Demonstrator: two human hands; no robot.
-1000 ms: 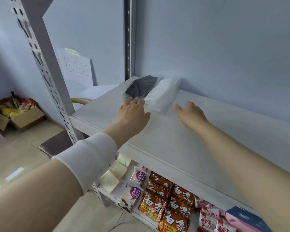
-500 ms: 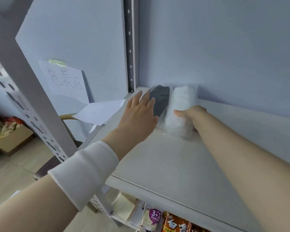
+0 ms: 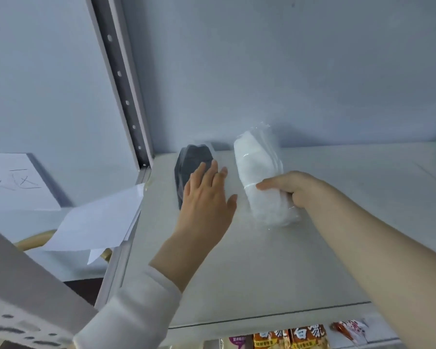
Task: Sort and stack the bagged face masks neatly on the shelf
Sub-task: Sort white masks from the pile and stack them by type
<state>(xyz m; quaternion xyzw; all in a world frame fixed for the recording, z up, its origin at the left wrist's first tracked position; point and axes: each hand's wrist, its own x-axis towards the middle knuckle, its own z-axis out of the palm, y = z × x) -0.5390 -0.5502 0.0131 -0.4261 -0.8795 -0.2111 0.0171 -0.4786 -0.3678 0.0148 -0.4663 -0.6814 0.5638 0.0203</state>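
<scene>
Fingers of our left hand (image 3: pixel 207 200) rest straight on a clear-bagged pack of black masks (image 3: pixel 190 165), our right hand (image 3: pixel 290 190) grasps a clear-bagged pack of white masks (image 3: pixel 257 157) just right of them

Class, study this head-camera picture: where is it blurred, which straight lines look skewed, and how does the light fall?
Head view: the near upright at lower left is blurred; the rear upright leans steeply, likely wide-angle skew; light is soft, with faint glints on the white mask bag.
</scene>
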